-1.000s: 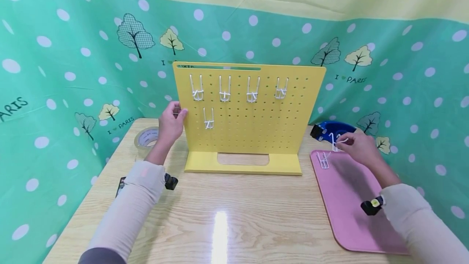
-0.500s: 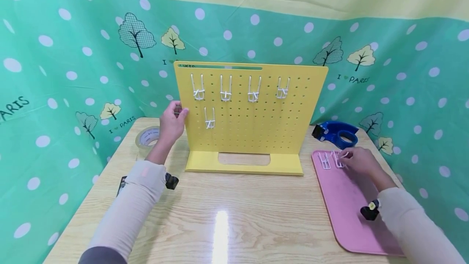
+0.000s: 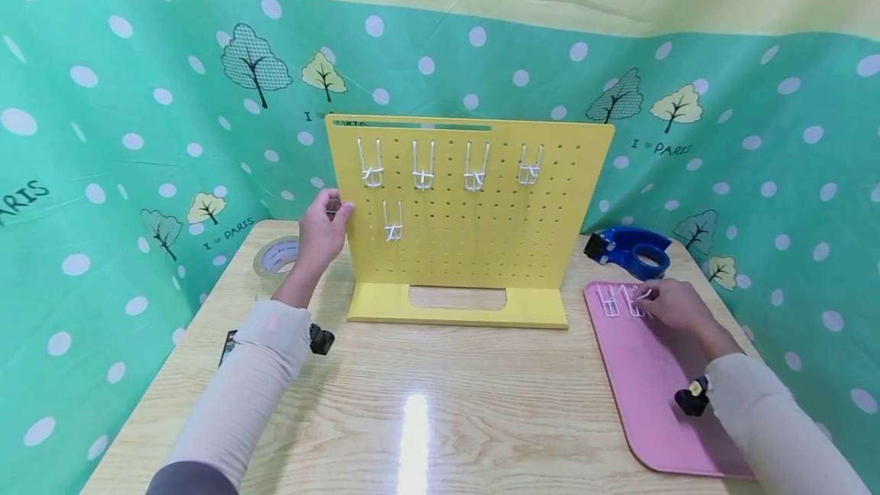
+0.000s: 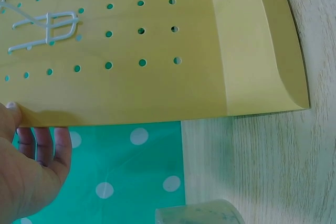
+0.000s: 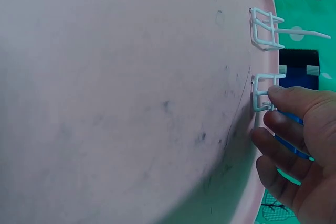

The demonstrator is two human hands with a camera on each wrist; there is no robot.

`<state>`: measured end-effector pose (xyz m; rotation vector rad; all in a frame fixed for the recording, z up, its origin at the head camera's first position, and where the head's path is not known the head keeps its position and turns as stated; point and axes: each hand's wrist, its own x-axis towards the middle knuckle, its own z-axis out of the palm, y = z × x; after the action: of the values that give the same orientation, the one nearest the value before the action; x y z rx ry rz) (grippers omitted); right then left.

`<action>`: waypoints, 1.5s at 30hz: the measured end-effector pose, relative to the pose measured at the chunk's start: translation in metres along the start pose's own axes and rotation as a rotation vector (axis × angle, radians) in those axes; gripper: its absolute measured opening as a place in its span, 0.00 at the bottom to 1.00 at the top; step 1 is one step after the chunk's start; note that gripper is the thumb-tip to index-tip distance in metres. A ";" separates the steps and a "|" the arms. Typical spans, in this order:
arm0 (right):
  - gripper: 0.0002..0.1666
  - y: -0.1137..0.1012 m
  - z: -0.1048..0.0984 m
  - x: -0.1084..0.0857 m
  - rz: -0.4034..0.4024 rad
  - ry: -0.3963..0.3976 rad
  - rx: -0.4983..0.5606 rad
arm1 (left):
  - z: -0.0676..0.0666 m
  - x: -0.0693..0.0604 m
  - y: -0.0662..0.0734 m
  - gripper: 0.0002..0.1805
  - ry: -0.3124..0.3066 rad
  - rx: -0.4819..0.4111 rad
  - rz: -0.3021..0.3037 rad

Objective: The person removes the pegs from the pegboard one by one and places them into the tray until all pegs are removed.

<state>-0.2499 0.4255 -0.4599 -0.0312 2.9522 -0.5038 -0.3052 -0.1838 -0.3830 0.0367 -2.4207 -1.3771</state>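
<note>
Pink tray sits along the desk's right edge. Right hand has thumb and fingers pinched on a white wire hook near the tray's far-left corner, second hook just left of it. Can't tell if the held one touches the tray. Reads as thin coated wire: light, stiff, hard to break, smooth enough to roll in a narrow pinch. I'd grip the crossbar, bent ends free. Further back, left hand holds the yellow pegboard by its left edge, thumb in front, fingers behind; probably rigid, could tip.
</note>
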 end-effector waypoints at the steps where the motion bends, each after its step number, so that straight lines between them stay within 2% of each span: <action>1: 0.15 0.000 0.000 0.000 0.000 -0.004 0.000 | 0.000 0.000 0.000 0.14 -0.001 0.000 -0.001; 7: 0.17 -0.002 -0.005 -0.003 -0.004 -0.026 -0.006 | 0.000 0.000 -0.001 0.14 -0.014 -0.004 -0.010; 12: 0.16 -0.001 -0.016 -0.008 -0.032 0.006 -0.029 | 0.000 0.001 -0.001 0.14 -0.011 -0.006 -0.014; 17: 0.16 -0.004 -0.036 -0.012 -0.094 0.077 -0.036 | 0.000 0.002 -0.002 0.14 -0.011 -0.006 -0.012; 21: 0.18 -0.014 -0.055 -0.016 -0.127 0.092 -0.055 | 0.000 0.001 -0.001 0.14 -0.009 -0.006 -0.010; 24: 0.20 -0.027 -0.066 -0.018 -0.116 0.086 -0.066 | -0.001 0.000 -0.001 0.14 -0.005 -0.006 -0.008; 28: 0.20 -0.051 -0.070 -0.020 -0.094 0.086 -0.050 | -0.002 0.000 -0.001 0.14 -0.001 -0.006 -0.003; 37: 0.15 -0.117 -0.058 -0.018 -0.256 0.201 -0.055 | -0.001 0.002 -0.001 0.14 0.000 -0.008 -0.004; 45: 0.12 -0.172 -0.033 -0.002 -0.382 0.285 0.047 | -0.001 0.001 0.000 0.14 -0.005 -0.001 -0.005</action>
<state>-0.2539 0.2738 -0.3722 -0.5737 3.2207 -0.6752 -0.3064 -0.1845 -0.3823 0.0395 -2.4256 -1.3829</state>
